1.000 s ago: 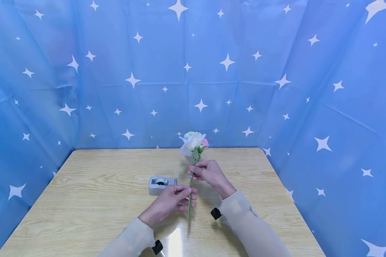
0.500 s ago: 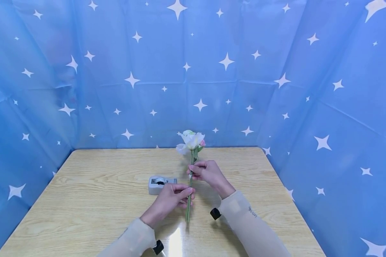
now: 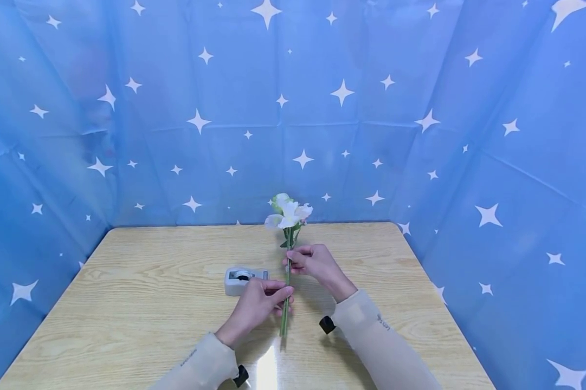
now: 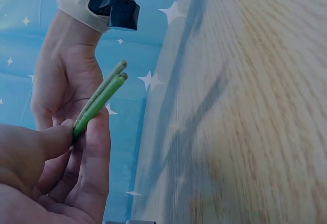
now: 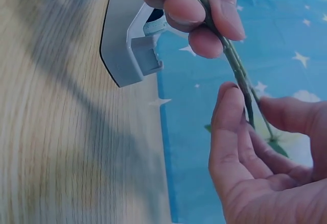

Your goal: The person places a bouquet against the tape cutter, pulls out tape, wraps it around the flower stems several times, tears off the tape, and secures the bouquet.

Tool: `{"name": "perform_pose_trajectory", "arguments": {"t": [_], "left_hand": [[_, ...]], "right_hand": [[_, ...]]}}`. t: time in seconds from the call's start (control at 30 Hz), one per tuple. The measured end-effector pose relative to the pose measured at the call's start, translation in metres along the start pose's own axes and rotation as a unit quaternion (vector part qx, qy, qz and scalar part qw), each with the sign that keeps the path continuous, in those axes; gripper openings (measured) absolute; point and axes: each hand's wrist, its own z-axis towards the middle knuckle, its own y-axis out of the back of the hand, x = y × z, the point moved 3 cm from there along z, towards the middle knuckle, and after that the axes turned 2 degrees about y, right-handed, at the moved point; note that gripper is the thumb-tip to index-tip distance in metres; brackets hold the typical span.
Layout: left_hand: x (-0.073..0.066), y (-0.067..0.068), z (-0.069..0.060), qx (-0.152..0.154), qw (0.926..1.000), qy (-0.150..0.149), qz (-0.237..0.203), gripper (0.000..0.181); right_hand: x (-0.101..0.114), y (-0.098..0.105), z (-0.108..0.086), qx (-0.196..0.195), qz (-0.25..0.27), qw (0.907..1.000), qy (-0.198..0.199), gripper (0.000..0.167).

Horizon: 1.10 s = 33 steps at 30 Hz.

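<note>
A small bunch of flowers (image 3: 289,214), white with pale green and a hint of pink, stands nearly upright over the table in the head view. My left hand (image 3: 253,304) pinches the lower part of its green stems (image 3: 284,323) between thumb and fingers. Higher up, just beneath the leaves, my right hand (image 3: 320,269) grips the same stems with thumb and fingertips. The left wrist view shows two cut stem ends (image 4: 104,99) poking out side by side past the hand. In the right wrist view the stems (image 5: 236,66) run between both hands.
A grey-white tape dispenser (image 3: 235,281) with a roll in it sits on the table, just behind and left of my left hand, which partly covers it. The wooden table (image 3: 141,303) ends at a blue star-patterned curtain (image 3: 253,151) behind and at the sides.
The flower heads have turned and shifted slightly left, so that less pink shows. The stems' lower ends have moved a little left. Both hands keep their hold on them.
</note>
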Motion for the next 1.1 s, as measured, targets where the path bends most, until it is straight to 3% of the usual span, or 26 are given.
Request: {"name": "perform_pose_trajectory", "arguments": {"t": [0.13, 0.5, 0.83, 1.1], "left_hand": [[-0.001, -0.001, -0.001, -0.013, 0.9994, -0.016, 0.027, 0.030], [-0.004, -0.002, -0.005, -0.039, 0.9955, -0.039, 0.077, 0.025], [-0.008, -0.005, -0.008, -0.086, 0.9810, -0.065, 0.162, 0.021], [-0.009, -0.005, -0.010, -0.083, 0.9794, -0.074, 0.169, 0.021]], "right_hand": [[0.001, 0.000, -0.002, -0.008, -0.006, 1.0000, -0.002, 0.027], [0.008, -0.006, -0.007, -0.043, -0.082, 0.9954, 0.024, 0.030], [0.013, -0.013, -0.010, -0.059, -0.122, 0.9901, 0.038, 0.020], [0.013, -0.011, -0.008, -0.058, -0.127, 0.9897, 0.030, 0.019]]}}
